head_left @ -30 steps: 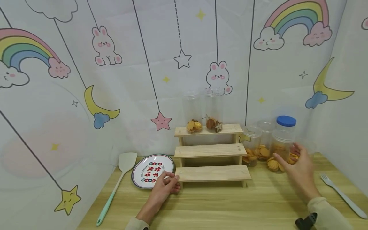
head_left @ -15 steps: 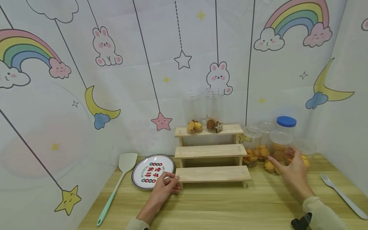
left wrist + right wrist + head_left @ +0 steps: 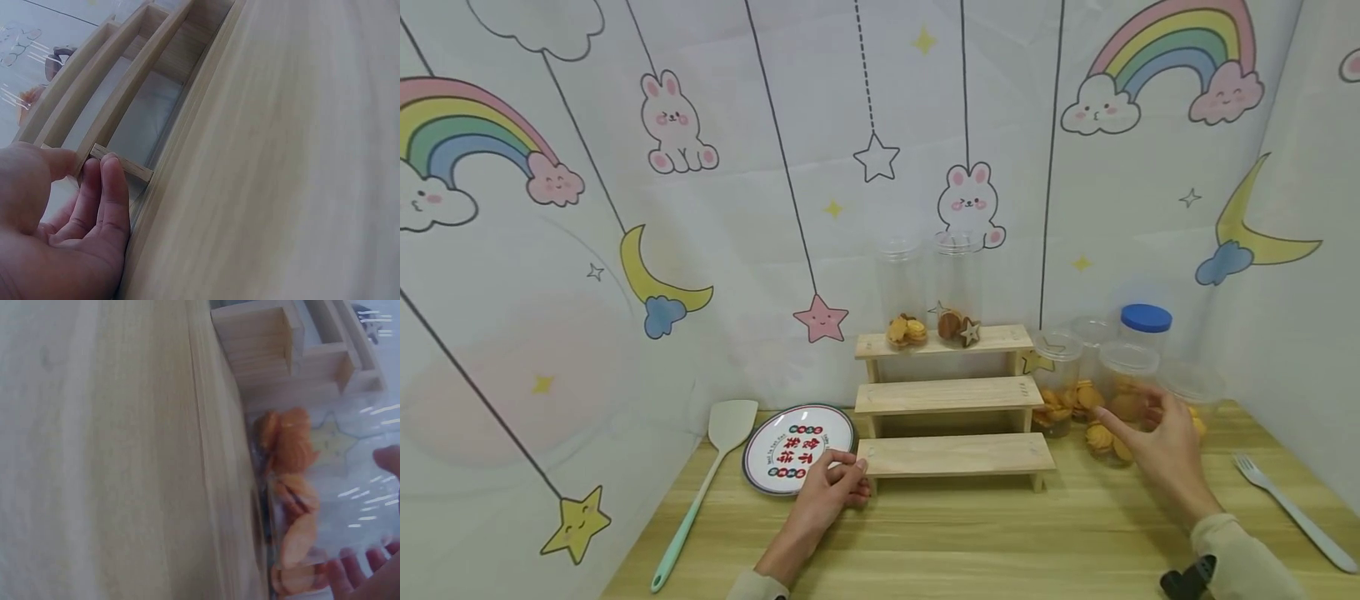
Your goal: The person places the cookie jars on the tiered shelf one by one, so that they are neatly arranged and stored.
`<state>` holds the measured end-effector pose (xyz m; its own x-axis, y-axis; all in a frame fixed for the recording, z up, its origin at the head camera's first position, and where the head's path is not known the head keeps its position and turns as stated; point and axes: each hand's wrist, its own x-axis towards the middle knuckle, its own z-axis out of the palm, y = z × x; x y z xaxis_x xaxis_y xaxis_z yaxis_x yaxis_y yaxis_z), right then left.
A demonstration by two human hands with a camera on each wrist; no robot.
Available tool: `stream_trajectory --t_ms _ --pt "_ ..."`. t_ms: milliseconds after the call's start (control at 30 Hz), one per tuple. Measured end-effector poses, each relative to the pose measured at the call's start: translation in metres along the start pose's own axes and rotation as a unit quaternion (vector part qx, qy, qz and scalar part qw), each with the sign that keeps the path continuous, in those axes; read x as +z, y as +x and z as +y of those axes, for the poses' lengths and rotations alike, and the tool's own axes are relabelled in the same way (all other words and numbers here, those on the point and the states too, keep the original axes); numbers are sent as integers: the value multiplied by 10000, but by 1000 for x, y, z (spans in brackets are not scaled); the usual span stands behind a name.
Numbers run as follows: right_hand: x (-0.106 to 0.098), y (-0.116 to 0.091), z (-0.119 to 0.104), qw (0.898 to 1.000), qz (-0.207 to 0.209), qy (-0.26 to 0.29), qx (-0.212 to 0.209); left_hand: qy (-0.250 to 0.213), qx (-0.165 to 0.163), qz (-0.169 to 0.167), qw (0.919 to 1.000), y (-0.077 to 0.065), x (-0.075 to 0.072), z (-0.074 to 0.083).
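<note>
My left hand (image 3: 826,497) pinches the front left end of a three-step wooden display rack (image 3: 955,452); the left wrist view shows thumb and fingers (image 3: 111,194) at the lowest step. To the right of the rack, my right hand (image 3: 1168,454) grips a clear lidded plastic jar (image 3: 1127,367) with round cookies in its bottom. The thumb lies on the jar's left side and the fingers around its right. In the right wrist view, orange-brown cookies (image 3: 299,540) show through the clear wall. Two tall clear cookie jars, one at left (image 3: 900,283) and one at right (image 3: 958,279), stand on the top step.
Beside the gripped jar stand more clear jars (image 3: 1057,375), one behind with a blue lid (image 3: 1146,317). A printed plate (image 3: 775,467) and a spatula (image 3: 711,467) lie left of the rack. A pale fork (image 3: 1292,508) lies far right. Patterned cloth hangs behind.
My right hand has shifted left and a little nearer, and the jar in it has moved slightly the same way. The left hand and the rack have stayed in place.
</note>
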<state>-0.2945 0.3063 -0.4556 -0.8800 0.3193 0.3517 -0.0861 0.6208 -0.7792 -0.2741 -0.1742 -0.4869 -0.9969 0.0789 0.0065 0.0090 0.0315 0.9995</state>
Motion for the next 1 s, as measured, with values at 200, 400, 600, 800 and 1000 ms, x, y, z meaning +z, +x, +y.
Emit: stream_trajectory --t_ms 200,400,600,800,1000 --pt "4 -2 -15 9982 364 73 -461 21 42 -45 10000 0 -2 -1" --pt "4 -6 -36 9936 620 363 -870 4 26 -39 10000 0 -3 0" --pt "2 -11 -66 9867 817 926 -1052 1 20 -32 10000 -1 -1 2" --pt "17 -19 -101 9775 543 1474 -1411 3 -35 -39 10000 -1 -1 2" --pt "54 -25 -131 9719 -284 1819 -1470 -12 -15 -67 10000 0 -1 -1"
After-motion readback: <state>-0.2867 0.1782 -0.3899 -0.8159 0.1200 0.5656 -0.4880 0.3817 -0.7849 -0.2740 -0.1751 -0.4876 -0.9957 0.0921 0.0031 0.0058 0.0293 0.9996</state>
